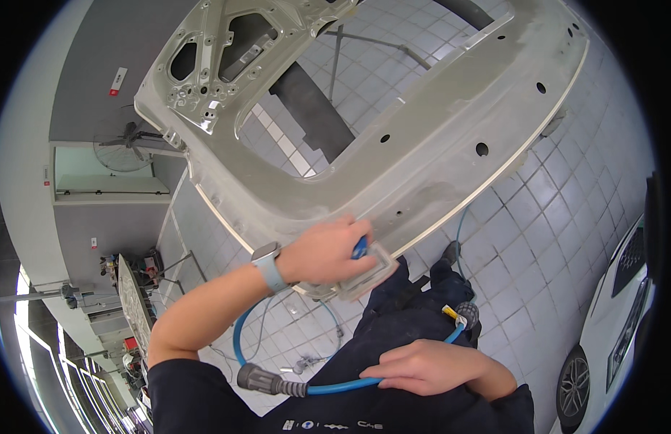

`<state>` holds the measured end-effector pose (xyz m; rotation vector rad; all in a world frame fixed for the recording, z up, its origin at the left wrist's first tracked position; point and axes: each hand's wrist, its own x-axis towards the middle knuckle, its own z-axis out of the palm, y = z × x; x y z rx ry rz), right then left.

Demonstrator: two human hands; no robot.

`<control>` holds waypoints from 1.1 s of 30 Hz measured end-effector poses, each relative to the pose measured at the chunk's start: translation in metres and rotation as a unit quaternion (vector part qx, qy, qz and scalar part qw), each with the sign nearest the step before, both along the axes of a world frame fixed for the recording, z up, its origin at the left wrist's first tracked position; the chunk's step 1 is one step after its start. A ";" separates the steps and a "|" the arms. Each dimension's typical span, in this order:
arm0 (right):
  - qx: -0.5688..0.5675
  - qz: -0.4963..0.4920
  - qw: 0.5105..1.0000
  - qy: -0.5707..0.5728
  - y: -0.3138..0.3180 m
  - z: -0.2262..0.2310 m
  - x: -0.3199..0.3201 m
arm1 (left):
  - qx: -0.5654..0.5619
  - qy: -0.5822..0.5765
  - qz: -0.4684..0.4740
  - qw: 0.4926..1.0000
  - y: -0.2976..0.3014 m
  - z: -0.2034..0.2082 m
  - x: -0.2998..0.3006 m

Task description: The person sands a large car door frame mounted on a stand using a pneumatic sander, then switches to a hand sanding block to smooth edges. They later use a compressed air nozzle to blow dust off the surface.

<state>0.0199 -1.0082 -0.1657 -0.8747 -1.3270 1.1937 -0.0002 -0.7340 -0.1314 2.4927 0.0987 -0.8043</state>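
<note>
Pale floor tiles point(560, 195) stretch below a translucent block point(375, 275), its long axis slanting away to the right, at the near edge of a grey panel point(458, 123). My left hand point(325, 252) grips it; my right hand point(426, 365) lies over a blue hose point(343, 388), how firmly I cannot tell. Further right stands a white car point(602, 333).

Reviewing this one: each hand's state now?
Left hand: closed, holding a clear block.
Right hand: over a blue hose; grip cannot be told.
</note>
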 end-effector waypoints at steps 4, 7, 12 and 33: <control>0.021 0.015 1.000 0.010 0.006 -0.003 -0.002 | 0.047 0.068 0.021 0.996 0.013 0.012 -0.032; 0.023 0.028 0.999 0.010 0.007 -0.004 -0.004 | 0.066 0.107 0.043 0.991 0.017 0.020 -0.045; 0.008 0.061 0.998 0.006 0.004 -0.005 -0.005 | 0.095 0.095 0.046 0.990 0.013 0.019 -0.050; -0.015 0.064 0.996 -0.059 0.009 -0.032 -0.043 | 0.396 -0.223 -0.198 0.868 -0.049 -0.006 -0.053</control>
